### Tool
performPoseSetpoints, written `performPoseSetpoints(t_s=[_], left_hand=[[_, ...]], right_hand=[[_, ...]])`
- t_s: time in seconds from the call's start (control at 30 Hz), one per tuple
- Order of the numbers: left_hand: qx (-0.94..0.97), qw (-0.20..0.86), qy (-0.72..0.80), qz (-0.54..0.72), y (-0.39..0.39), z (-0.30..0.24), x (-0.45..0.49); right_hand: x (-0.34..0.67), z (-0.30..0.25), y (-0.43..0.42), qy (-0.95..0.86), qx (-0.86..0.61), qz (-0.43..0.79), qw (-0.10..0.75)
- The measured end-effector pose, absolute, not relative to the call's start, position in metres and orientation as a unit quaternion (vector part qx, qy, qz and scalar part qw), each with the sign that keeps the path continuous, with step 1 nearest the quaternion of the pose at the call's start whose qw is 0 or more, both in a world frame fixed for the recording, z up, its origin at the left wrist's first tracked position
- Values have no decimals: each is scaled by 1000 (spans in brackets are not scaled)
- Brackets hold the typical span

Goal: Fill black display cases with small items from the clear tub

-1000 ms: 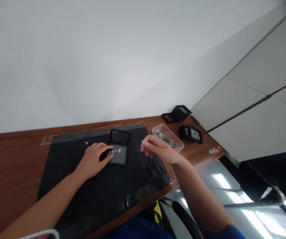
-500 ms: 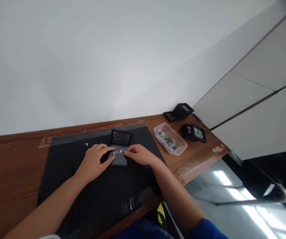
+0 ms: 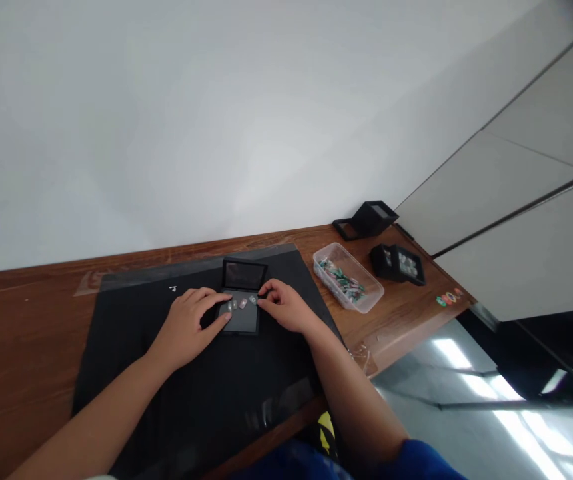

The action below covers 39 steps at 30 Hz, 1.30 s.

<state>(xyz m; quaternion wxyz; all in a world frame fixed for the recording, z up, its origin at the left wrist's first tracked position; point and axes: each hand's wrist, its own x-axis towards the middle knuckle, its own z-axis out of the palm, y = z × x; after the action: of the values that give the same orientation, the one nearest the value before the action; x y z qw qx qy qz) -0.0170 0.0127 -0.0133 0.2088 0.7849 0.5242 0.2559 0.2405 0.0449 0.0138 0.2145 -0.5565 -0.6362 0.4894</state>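
A small black case (image 3: 240, 324) lies on the black mat with its dark-windowed lid (image 3: 244, 275) raised at the back. Across its grey inside sit several small clear pieces, among them a pinkish piece (image 3: 243, 303) and a greenish piece (image 3: 253, 300) at the right. My left hand (image 3: 186, 325) rests at the case's left side, index finger and thumb spread around the leftmost piece (image 3: 229, 307); whether they touch it I cannot tell. My right hand (image 3: 286, 307) is at the right edge, thumb and finger parted just beside the greenish piece.
A clear plastic tub (image 3: 361, 303) of small green and pink packets stands right of the mat (image 3: 206, 400). Beyond it are an open black box (image 3: 374, 219) and another black case (image 3: 397, 265) with clear pieces. Small coloured rings (image 3: 449, 297) lie near the table's right edge.
My right thumb and finger have come off the rightmost piece and moved slightly right, leaving it lying in the case. My left hand stays in place. The view has shifted slightly.
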Motion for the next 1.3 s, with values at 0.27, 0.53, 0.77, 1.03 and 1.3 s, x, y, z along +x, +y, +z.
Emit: performPoseSetpoints(t_s=[0.27, 0.53, 0.77, 1.03, 1.3], left_hand=[[783, 210, 527, 257, 13, -15, -17], [782, 211, 529, 254, 13, -13, -17], [786, 202, 524, 259, 13, -13, -16], [790, 186, 520, 268, 14, -16, -16], [790, 182, 520, 267, 14, -19, -16]], right_hand=[[241, 13, 42, -656, -535, 487, 215], [239, 7, 45, -680, -528, 467, 201], [239, 10, 44, -714, -526, 420, 193], [230, 15, 33, -757, -539, 318, 187], [225, 15, 29, -774, -547, 267, 174]])
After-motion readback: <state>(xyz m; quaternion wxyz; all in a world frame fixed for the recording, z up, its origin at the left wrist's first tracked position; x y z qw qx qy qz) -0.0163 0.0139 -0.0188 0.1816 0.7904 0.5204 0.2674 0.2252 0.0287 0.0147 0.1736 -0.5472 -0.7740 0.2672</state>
